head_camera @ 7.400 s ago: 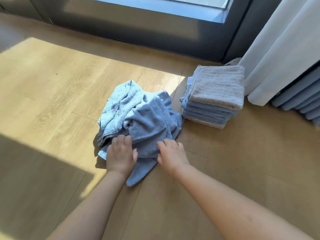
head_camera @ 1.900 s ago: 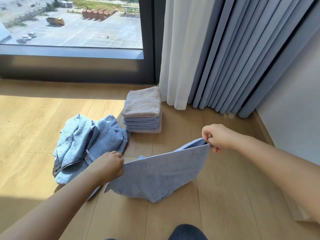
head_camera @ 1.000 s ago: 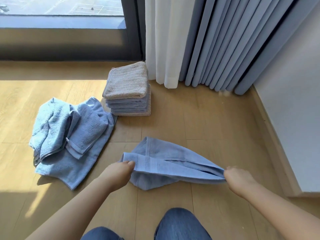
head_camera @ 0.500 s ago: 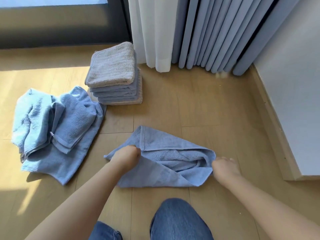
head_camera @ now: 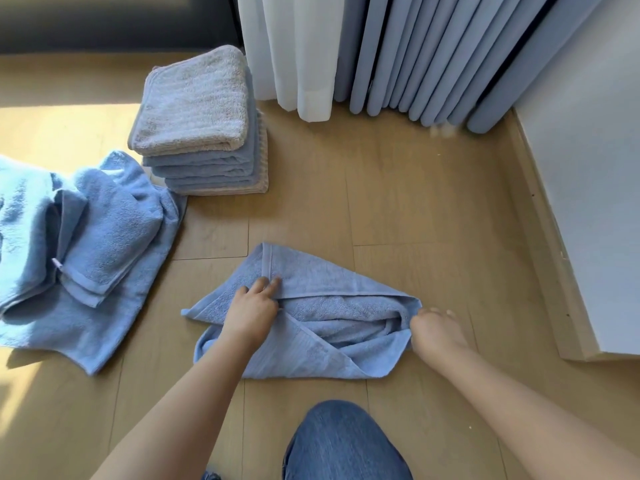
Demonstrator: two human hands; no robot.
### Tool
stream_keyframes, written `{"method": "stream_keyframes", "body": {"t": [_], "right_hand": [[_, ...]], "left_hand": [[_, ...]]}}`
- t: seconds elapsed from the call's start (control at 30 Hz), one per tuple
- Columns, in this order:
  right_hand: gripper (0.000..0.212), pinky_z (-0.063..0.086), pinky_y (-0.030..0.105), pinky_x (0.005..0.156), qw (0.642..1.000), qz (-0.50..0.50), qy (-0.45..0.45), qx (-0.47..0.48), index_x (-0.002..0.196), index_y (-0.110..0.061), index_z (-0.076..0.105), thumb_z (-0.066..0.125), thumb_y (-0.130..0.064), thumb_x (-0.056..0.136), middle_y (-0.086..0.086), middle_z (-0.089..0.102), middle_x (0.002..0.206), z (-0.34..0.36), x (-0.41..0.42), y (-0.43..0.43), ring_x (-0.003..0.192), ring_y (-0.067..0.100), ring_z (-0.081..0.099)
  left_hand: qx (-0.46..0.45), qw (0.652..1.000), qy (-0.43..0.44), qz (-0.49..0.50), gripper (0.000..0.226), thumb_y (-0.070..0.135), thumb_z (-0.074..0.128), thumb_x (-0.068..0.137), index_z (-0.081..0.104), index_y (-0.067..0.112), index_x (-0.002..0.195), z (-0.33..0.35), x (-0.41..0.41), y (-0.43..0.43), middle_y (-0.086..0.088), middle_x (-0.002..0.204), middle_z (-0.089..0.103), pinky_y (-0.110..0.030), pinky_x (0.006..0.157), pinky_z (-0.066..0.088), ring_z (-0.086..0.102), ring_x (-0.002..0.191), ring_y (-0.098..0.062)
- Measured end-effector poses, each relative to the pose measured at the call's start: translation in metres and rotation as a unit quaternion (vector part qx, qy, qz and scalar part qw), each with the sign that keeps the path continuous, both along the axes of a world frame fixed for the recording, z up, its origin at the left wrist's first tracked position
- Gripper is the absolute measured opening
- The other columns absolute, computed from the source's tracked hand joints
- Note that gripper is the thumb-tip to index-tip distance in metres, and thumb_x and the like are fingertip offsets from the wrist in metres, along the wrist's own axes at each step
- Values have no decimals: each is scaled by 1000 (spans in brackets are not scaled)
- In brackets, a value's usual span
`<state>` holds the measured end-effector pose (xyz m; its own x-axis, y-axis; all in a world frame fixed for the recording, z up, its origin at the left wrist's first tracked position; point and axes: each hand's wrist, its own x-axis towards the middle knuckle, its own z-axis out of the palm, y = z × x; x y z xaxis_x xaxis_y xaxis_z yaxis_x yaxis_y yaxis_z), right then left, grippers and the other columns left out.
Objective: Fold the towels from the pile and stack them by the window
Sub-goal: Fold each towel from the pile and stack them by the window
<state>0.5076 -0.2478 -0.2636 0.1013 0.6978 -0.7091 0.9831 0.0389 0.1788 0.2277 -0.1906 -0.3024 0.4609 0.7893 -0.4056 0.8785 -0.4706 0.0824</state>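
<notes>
A blue towel (head_camera: 332,299) lies crumpled and partly doubled over on the wood floor in front of me. My left hand (head_camera: 252,310) rests on its left part, fingers pressing a hemmed edge. My right hand (head_camera: 434,329) pinches the towel's right end. A pile of loose light-blue towels (head_camera: 79,244) lies at the left. A stack of several folded towels (head_camera: 201,126), grey-beige on top, stands below the window next to the curtain.
White and blue curtains (head_camera: 398,53) hang at the back. A white wall with a baseboard (head_camera: 554,258) runs along the right. My knee in blue jeans (head_camera: 343,441) is at the bottom. Sunlight falls on the floor at the left.
I took one towel from the pile, held it up spread between both hands, then lowered it onto the floor. My left hand has shifted onto the hemmed edge.
</notes>
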Motion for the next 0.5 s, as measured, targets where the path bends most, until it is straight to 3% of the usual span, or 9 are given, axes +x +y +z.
{"method": "stream_keyframes", "body": {"t": [0.07, 0.17, 0.3, 0.37, 0.43, 0.5], "right_hand": [[26, 28, 32, 104, 1000, 6, -3, 0, 115, -12, 56, 43, -14, 92, 4, 54, 124, 0, -1, 3, 119, 21, 45], [27, 31, 30, 102, 1000, -1, 6, 9, 117, -9, 54, 43, -11, 92, 6, 53, 123, 2, 1, 5, 118, 22, 47], [24, 38, 27, 89, 998, -34, 34, 35, 112, -6, 54, 44, -6, 90, 9, 52, 118, 9, 9, 6, 113, 26, 51], [13, 39, 26, 83, 997, -41, 51, 48, 96, -10, 53, 44, -5, 89, 6, 49, 100, 13, 17, 6, 110, 27, 53], [12, 40, 26, 78, 995, -28, 63, 68, 82, -13, 50, 43, -7, 90, 1, 41, 85, 20, 26, 9, 108, 25, 54], [18, 43, 28, 82, 991, -12, 92, 91, 93, -8, 60, 43, -11, 91, 6, 53, 93, 28, 31, 14, 108, 24, 53]], "left_hand": [[8, 1000, -7, -16, 23, 2, 85, 38, 69, 13, 50, -4, -1, 5, -3, 87, 73, -27, 57, 47, 68, 82, -22], [25, 999, -17, -20, 39, -3, 83, 16, 60, 16, 41, -3, -3, 10, 3, 51, 60, -19, 47, 43, 61, 50, -18], [28, 998, -22, -60, 43, -10, 80, 13, 55, 11, 41, 11, -18, 18, -2, 43, 51, -15, 41, 40, 51, 38, -20], [43, 996, -19, -76, 42, -9, 81, 14, 53, 10, 39, 25, -33, 28, -3, 42, 50, -14, 39, 38, 51, 37, -21], [74, 994, -27, -79, 34, -5, 84, 27, 57, 10, 41, 47, -51, 40, -4, 43, 52, -16, 38, 40, 53, 37, -22], [125, 986, -50, -102, 17, 1, 76, 46, 61, 9, 45, 77, -65, 50, -4, 45, 55, -16, 38, 42, 54, 37, -23]]}}
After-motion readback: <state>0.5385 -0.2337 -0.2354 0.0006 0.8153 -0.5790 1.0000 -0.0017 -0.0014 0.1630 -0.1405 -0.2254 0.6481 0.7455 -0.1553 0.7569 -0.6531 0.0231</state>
